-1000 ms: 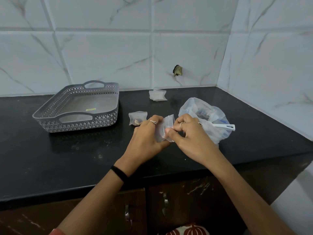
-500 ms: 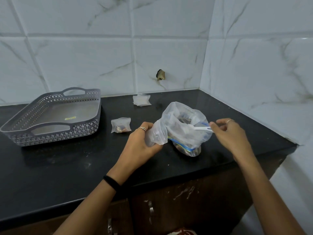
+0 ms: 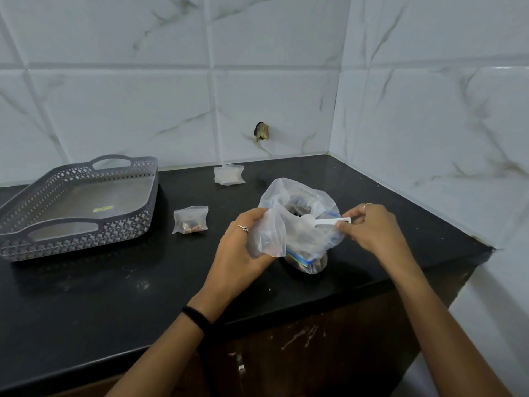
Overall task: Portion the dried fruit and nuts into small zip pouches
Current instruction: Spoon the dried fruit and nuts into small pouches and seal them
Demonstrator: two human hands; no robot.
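Note:
A large clear plastic bag (image 3: 307, 224) of dried fruit and nuts stands open on the black counter (image 3: 114, 296). My left hand (image 3: 240, 253) grips a small empty zip pouch (image 3: 269, 239) just left of the bag's mouth. My right hand (image 3: 372, 230) pinches the handle of a white plastic scoop (image 3: 323, 222), whose bowl lies over the bag's opening. A filled small pouch (image 3: 190, 220) lies to the left on the counter. A little stack of empty pouches (image 3: 229, 174) lies near the back wall.
A grey perforated tray (image 3: 134, 222) with handles sits at the left, holding only a small yellow sticker. White marble-look tiles close the back and right sides. The counter's front edge runs below my wrists, with wooden cabinet doors (image 3: 315, 353) beneath.
My right hand let go of the small pouch, moved right and took the scoop's handle at the big bag. My left hand keeps the pouch. The view swung right.

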